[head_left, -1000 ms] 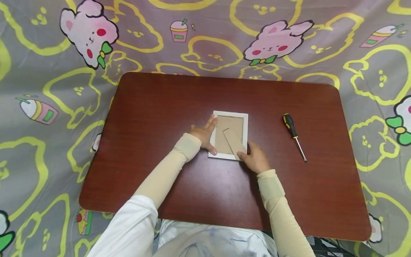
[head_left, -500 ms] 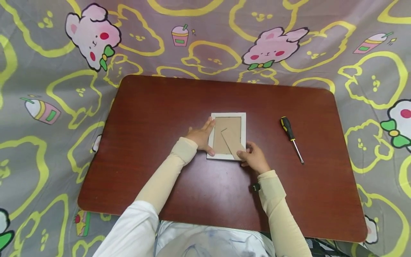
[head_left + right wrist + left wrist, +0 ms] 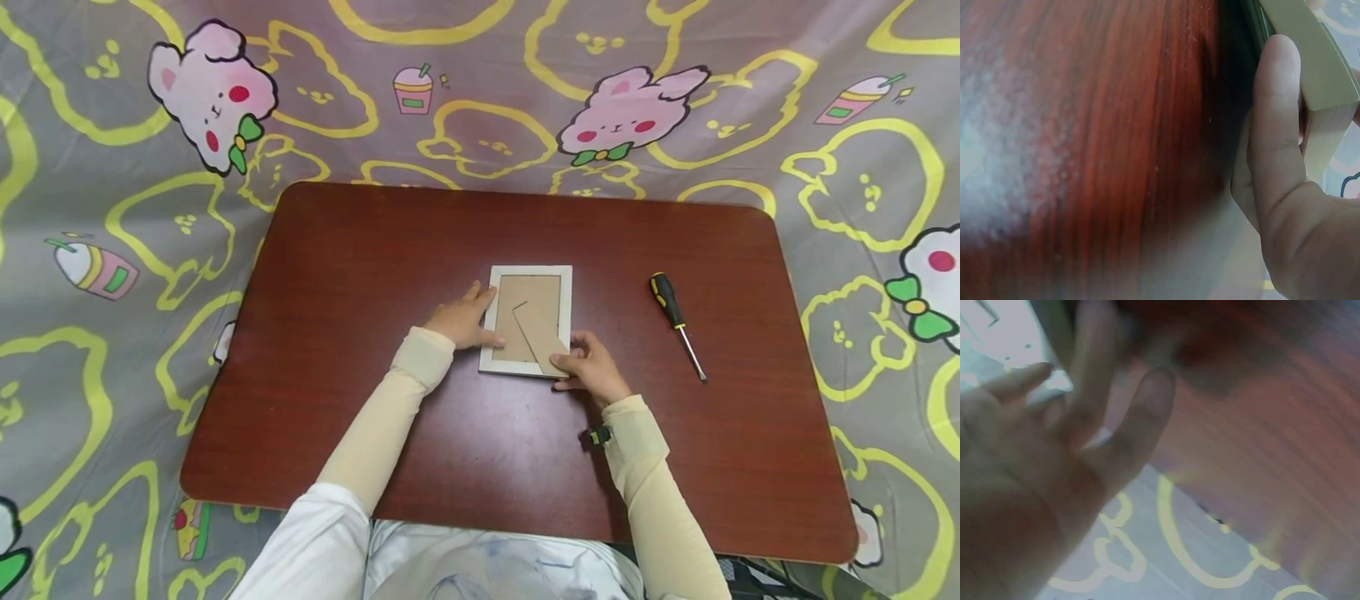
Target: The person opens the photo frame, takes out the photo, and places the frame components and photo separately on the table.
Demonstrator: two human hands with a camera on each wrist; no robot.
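Observation:
Back side up, a picture frame [image 3: 536, 292] with a white border and brown backing lies near the middle of the table. Its easel stand [image 3: 540, 333] slants across the backing toward the lower right corner. My right hand [image 3: 600, 371] grips that corner, thumb on top over the stand's end and fingers around the edge. In the right wrist view, the thumb presses against the frame's side [image 3: 1332, 131]. At the left border, my left hand [image 3: 459, 323] touches with fingers spread, its thumb reaching over onto the backing. The left wrist view shows the same hand [image 3: 1041, 456] blurred, its fingers apart.
A screwdriver [image 3: 674, 320] with a black and yellow handle lies to the right of the frame, tip toward me. The reddish-brown table [image 3: 360, 250] has rounded corners. Behind and beside it hangs a cartoon-printed cloth [image 3: 502, 75].
My left hand has slid slightly down the left border, and its thumb has moved up from the lower left corner onto the backing. The right hand keeps its grip on the picture frame.

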